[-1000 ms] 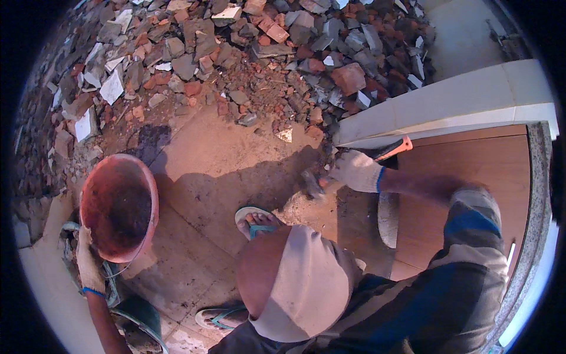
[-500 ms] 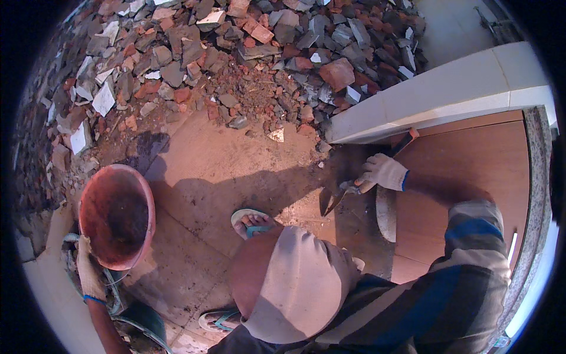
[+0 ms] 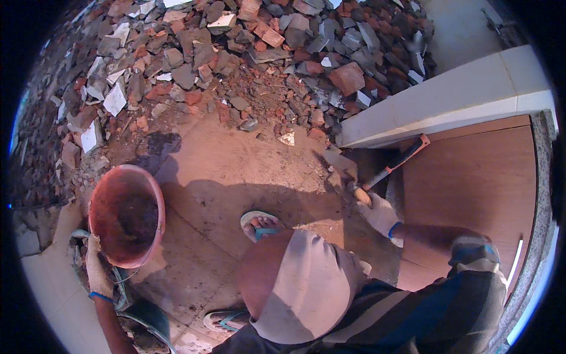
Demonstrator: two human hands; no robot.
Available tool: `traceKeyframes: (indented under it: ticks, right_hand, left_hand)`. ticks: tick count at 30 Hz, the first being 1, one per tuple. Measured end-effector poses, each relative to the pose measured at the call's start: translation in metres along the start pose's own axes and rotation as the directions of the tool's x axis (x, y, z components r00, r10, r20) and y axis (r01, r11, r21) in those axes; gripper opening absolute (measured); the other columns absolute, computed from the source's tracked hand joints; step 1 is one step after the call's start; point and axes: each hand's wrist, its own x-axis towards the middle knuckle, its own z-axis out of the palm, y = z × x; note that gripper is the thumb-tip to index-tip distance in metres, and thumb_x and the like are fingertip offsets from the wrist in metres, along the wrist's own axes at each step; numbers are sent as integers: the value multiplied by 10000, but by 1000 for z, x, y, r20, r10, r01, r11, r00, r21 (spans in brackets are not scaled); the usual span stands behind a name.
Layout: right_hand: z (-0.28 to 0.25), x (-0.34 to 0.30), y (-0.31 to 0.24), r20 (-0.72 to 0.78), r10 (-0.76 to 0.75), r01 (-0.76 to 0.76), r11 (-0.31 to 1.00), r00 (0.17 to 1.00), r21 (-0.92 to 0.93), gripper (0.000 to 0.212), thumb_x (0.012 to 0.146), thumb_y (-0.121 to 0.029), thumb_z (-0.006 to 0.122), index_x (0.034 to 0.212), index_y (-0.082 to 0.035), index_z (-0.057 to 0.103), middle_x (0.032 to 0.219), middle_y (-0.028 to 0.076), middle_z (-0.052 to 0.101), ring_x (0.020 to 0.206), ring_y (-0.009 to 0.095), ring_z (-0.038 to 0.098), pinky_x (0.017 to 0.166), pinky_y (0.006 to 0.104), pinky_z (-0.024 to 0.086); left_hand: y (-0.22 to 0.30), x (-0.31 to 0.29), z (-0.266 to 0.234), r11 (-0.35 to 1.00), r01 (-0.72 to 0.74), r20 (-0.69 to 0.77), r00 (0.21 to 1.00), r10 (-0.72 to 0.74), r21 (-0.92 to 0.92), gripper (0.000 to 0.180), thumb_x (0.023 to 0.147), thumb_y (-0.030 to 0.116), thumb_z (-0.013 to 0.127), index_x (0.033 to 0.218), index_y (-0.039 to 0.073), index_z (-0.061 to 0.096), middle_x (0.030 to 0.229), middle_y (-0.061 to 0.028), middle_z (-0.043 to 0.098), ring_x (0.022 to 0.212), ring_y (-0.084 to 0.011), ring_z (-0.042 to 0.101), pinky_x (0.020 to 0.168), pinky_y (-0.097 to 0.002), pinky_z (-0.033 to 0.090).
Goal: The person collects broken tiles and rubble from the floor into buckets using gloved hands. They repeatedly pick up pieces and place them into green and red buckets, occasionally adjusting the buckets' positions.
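At the left, my left hand (image 3: 99, 268), in a pale knit glove with a blue cuff, grips the rim of a reddish bucket (image 3: 162, 203). The bucket is tilted, its mouth facing up toward me, with dark dirt showing inside. On the right, my gloved right hand (image 3: 379, 213) is closed round the wooden handle of a trowel (image 3: 342, 164). The dusty blade points away from me, low over the floor beside the rubble edge. Just beyond that hand, a hammer (image 3: 407, 158) with a black and orange handle leans near the wooden panel.
A heap of broken brick and tile (image 3: 265, 53) fills the far side. A pale low wall (image 3: 448, 94) and wooden panel (image 3: 466, 183) bound the right. Beside my left forearm stands a dark green bucket (image 3: 144, 321). My sandalled feet are on the dusty floor (image 3: 206, 218).
My right hand has moved nearer to me, and the trowel blade has swung from pointing toward me to pointing at the rubble. My left hand stays on the bucket. The view has shifted slightly.
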Motion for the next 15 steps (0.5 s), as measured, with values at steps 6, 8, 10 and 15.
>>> traceKeyframes:
  ticks: [6, 8, 10, 15]
  right_hand:
    - [80, -7, -9, 211, 442, -473, 648, 872, 597, 388, 1122, -444, 676, 1236, -76, 630, 866, 60, 645, 791, 203, 688, 715, 434, 599]
    - [112, 8, -31, 289, 409, -470, 467, 866, 749, 410, 1123, -466, 674, 1249, -83, 600, 845, 30, 637, 770, 181, 677, 661, 427, 583]
    - [138, 26, -59, 241, 317, -385, 550, 917, 741, 422, 1119, -469, 683, 1275, -88, 591, 846, 25, 637, 751, 176, 669, 631, 413, 572]
    - [160, 44, -131, 357, 164, -390, 486, 920, 782, 380, 1140, -387, 659, 1360, -100, 543, 828, 13, 598, 671, 126, 620, 555, 329, 512]
  left_hand:
    - [8, -6, 19, 989, -69, -55, 996, 77, 133, 669, 1140, 457, 670, 1640, 28, 556, 1574, -79, 645, 1448, -239, 606, 1230, -416, 478]
    - [14, -6, 31, 990, -54, -64, 996, 63, 129, 641, 1138, 462, 669, 1604, 28, 597, 1504, -41, 657, 1388, -208, 608, 1192, -379, 474]
    - [22, -4, 45, 961, -95, -111, 986, 128, 259, 529, 1137, 455, 666, 1467, 41, 688, 1335, 11, 658, 1227, -164, 605, 1078, -352, 487]
    - [44, 0, 77, 868, -126, -109, 973, 201, 480, 442, 1114, 477, 691, 1256, 63, 752, 1008, 65, 617, 821, -65, 517, 696, -268, 423]
